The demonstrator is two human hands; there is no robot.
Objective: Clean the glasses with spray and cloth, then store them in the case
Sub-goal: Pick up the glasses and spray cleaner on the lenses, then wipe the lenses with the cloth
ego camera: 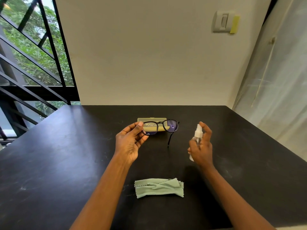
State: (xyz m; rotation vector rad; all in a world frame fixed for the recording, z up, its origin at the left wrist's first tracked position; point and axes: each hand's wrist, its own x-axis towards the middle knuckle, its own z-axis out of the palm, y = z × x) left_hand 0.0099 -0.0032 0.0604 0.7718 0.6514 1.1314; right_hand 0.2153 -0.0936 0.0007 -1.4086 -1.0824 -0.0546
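Pinching one pair of glasses (pixel 160 127), left hand (pixel 130 143); right hand (pixel 201 145) grips one spray bottle (pixel 197 136). One cloth (pixel 159 187), one case (pixel 152 126) on counter (pixel 66 163).

Black glasses (pixel 160 127) held aloft before closed yellow case (pixel 152 121); clear spray bottle (pixel 197 138) upright; green cloth (pixel 159 187) (crumpled) nearer.

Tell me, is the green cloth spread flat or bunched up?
Bunched. The cloth lies crumpled and twisted on the table, with folds across its middle, untouched by either hand.
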